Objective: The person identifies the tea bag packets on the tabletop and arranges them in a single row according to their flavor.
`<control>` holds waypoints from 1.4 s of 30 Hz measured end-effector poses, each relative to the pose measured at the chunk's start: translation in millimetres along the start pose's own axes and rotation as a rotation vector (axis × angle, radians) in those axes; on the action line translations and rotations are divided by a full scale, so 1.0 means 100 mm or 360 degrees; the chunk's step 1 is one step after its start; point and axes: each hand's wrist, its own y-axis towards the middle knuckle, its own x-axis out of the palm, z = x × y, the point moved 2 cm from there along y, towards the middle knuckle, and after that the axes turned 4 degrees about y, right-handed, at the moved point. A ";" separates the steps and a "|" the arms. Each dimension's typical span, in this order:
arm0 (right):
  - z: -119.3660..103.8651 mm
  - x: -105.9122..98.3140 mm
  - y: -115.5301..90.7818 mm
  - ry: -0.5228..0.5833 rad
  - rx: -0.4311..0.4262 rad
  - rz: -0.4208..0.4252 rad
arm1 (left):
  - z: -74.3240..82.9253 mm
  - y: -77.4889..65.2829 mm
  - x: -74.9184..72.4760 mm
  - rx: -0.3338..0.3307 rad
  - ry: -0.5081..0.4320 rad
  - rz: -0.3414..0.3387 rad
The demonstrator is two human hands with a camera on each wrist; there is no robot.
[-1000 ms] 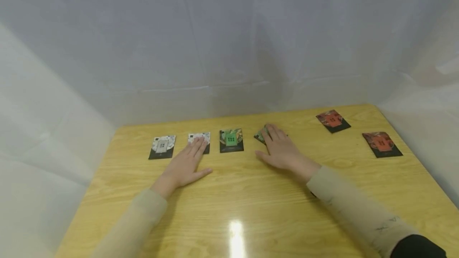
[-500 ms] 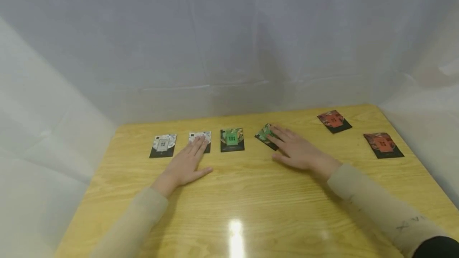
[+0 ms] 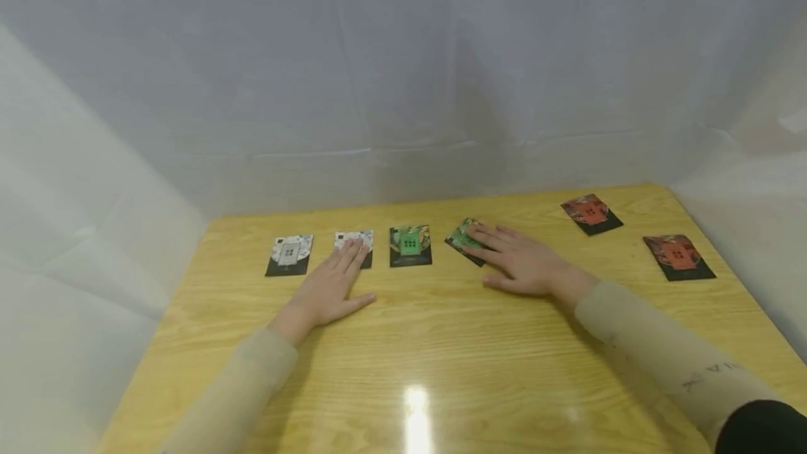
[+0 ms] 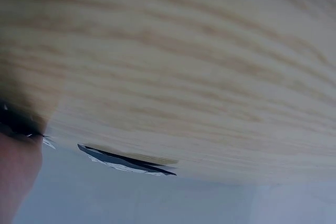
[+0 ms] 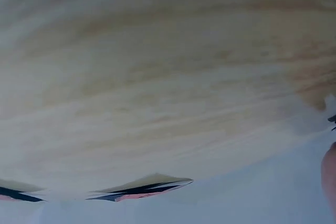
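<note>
Touching the second white card (image 3: 354, 235) with straight fingers, thumb out, left hand (image 3: 328, 289) sits where it did a second ago. Right hand (image 3: 518, 263), fingers spread, lies farther right than then, so more of the tilted green card (image 3: 460, 238) beneath shows; work seems centred there, card askew on counter (image 3: 403, 342). Straighter green card (image 3: 410, 244) between; first white card (image 3: 289, 255) far left. Right: nearer red card (image 3: 679, 256), then farther red card (image 3: 592, 213). Pale cloth (image 3: 315, 90) behind.
</note>
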 end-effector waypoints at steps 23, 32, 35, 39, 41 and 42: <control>-0.18 0.08 0.08 0.0123 0.0170 -0.0046 | 0.04 -0.01 -0.03 -0.0004 0.0008 0.0004; -0.46 0.10 0.26 0.0142 0.0531 -0.0113 | 0.02 -0.02 -0.02 -0.0031 0.0017 -0.0020; -0.53 0.08 0.31 0.0171 0.0610 -0.0112 | 0.01 -0.02 0.00 -0.0030 0.0006 -0.0023; -0.60 0.07 0.38 0.0197 0.0690 -0.0123 | 0.02 -0.02 0.01 -0.0027 -0.0007 -0.0011; -0.63 0.07 0.41 0.0197 0.0717 -0.0136 | 0.03 -0.02 0.00 -0.0026 -0.0007 -0.0006; -0.64 0.08 0.43 0.0198 0.0732 -0.0143 | 0.03 -0.01 0.00 -0.0026 -0.0008 0.0000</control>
